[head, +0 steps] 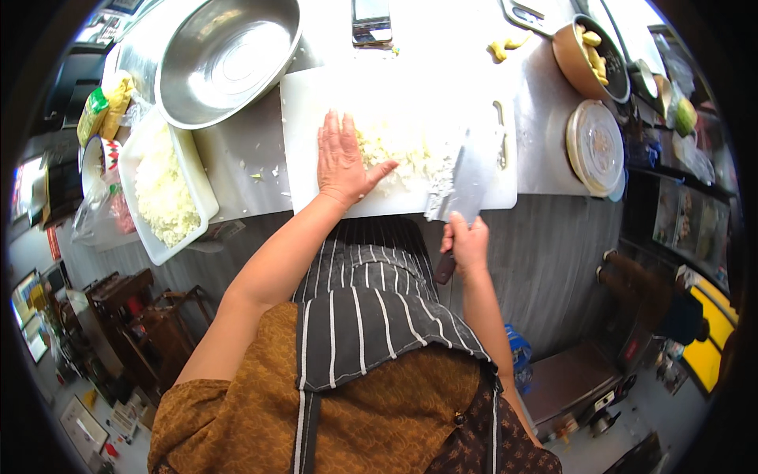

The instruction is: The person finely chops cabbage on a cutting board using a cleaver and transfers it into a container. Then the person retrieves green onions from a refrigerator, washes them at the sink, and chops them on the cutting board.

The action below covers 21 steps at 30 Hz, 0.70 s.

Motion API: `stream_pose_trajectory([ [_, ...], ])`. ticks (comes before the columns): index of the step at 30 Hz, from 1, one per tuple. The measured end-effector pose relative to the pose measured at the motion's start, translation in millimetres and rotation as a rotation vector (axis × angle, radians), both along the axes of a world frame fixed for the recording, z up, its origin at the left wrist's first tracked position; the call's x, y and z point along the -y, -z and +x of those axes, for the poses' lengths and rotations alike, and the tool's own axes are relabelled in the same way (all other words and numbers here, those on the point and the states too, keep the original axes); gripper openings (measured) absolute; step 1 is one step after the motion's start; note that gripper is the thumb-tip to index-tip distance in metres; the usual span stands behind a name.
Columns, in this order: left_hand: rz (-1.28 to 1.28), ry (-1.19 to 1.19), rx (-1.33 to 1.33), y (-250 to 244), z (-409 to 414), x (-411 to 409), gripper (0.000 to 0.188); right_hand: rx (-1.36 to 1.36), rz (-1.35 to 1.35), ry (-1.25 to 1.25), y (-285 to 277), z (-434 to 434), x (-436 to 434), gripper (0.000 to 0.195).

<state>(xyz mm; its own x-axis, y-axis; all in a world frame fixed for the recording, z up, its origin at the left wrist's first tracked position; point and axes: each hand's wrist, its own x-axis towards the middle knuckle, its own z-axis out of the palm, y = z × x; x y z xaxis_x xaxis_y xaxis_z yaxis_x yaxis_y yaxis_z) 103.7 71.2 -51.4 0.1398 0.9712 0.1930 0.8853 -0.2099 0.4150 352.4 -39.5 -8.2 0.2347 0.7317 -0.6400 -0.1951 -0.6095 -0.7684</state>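
Note:
My right hand [466, 240] grips the dark handle of a cleaver [468, 181]. Its broad blade rests over the right part of a white cutting board [308, 172], with bits of chopped vegetable along its left edge. My left hand [342, 160] lies palm down on the board, thumb spread from the fingers, holding nothing. Between the hand and the blade is a heap of finely chopped pale vegetable [397, 151]; glare washes out its far side. To the left, a white plastic tub [204, 195] holds more chopped pale vegetable [169, 201].
A large steel basin [237, 59] stands at the back left, overlapping the board's corner. Behind the board lies a phone [372, 23]. On the right are loose ginger [506, 46], a brown pot [571, 65] with ginger and a lidded round container [597, 148]. Another person [663, 302] is farther right.

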Motion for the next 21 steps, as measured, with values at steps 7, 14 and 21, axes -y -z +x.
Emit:
stream_pose_trajectory([
  [7, 0.104, 0.018, 0.174, -8.9, 52.6, 18.0, 0.131, -0.221, 0.078, -0.237, 18.0, -80.0, 1.1, 0.018],
  [14, 0.163, 0.027, 0.347, -15.5, 54.8, 19.2, 0.104, -0.265, 0.104, -0.118, 3.7, -90.9, 12.1, 0.015],
  [21, 0.291, 0.109, 0.461, -68.1, 9.5, 31.9, 0.101, -0.176, 0.247, -0.078, -43.4, -146.4, 31.6, 0.013],
])
